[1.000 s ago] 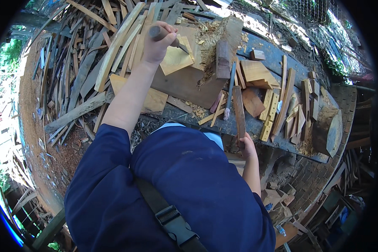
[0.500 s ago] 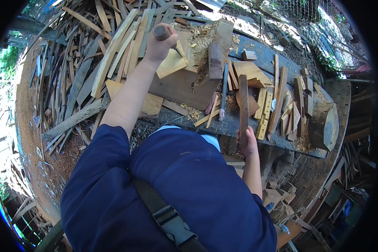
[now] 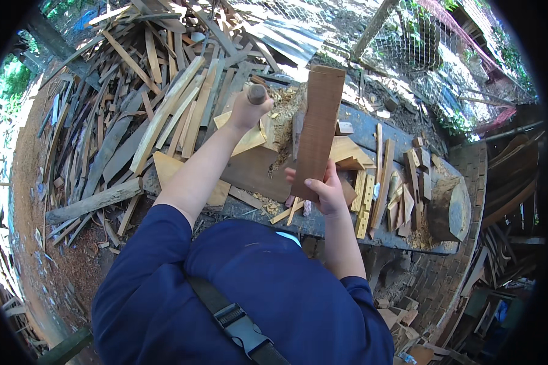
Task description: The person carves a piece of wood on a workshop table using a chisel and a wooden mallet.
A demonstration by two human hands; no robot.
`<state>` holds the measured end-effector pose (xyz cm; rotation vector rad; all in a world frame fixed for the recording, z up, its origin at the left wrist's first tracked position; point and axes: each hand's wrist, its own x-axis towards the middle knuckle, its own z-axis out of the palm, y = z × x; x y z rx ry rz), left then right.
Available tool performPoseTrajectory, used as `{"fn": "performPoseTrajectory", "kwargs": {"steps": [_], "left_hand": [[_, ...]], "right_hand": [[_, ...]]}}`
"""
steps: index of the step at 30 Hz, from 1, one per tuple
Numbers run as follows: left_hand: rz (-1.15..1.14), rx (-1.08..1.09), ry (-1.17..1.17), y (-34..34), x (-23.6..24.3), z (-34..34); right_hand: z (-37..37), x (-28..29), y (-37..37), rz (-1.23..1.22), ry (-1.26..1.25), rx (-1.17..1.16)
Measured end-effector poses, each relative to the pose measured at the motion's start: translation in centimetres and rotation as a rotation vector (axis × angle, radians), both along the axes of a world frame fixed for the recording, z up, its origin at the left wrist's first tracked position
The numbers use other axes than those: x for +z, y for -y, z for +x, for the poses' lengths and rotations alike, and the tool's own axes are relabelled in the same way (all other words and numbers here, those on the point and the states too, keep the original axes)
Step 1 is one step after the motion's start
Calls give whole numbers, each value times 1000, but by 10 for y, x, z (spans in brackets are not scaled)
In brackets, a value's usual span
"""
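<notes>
My left hand [image 3: 248, 115] is wrapped round the round wooden handle [image 3: 257, 93] of a chisel held nearly upright; its blade is hidden below the hand. Beneath it lies a pale yellow wood piece [image 3: 249, 142] on a large brown wood block [image 3: 243, 167] strewn with chips. Whether the blade touches the yellow piece cannot be seen. In my right hand [image 3: 326, 190] is a flat brown wooden board [image 3: 319, 125], gripped near its lower end, thumb across the face. The board stands raised over the bench, its broad side showing, and covers part of what lies behind.
Cut wood pieces and yellow notched strips [image 3: 363, 204] lie on the dark bench [image 3: 362, 117], right of the board. A thick log piece [image 3: 449, 210] stands at its right end. Long offcuts [image 3: 164, 109] are heaped at the left. Wire mesh fencing [image 3: 420, 42] rises beyond.
My right hand has raised the board and moved it leftward, turning it from its narrow edge to its broad face. My left hand still grips the chisel. The whole view has shifted somewhat.
</notes>
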<state>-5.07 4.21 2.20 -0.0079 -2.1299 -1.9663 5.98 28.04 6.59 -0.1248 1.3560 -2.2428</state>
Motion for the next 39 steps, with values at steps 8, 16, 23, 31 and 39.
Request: {"fn": "performPoseTrajectory", "kwargs": {"steps": [8, 16, 23, 31, 39], "left_hand": [[83, 16, -33, -4, 9, 7], [208, -50, -76, -9, 6, -1], [-277, 57, -471, -4, -15, -15], [309, -98, 27, -13, 20, 2], [-18, -11, -29, -6, 7, -6]], "right_hand": [[-14, 26, 33, 466, -516, -192], [-7, 52, 50, 737, -626, -131], [-13, 68, 49, 1295, -691, -16], [-28, 83, 48, 1135, -448, 175], [-2, 132, 53, 132, -948, -498]]}}
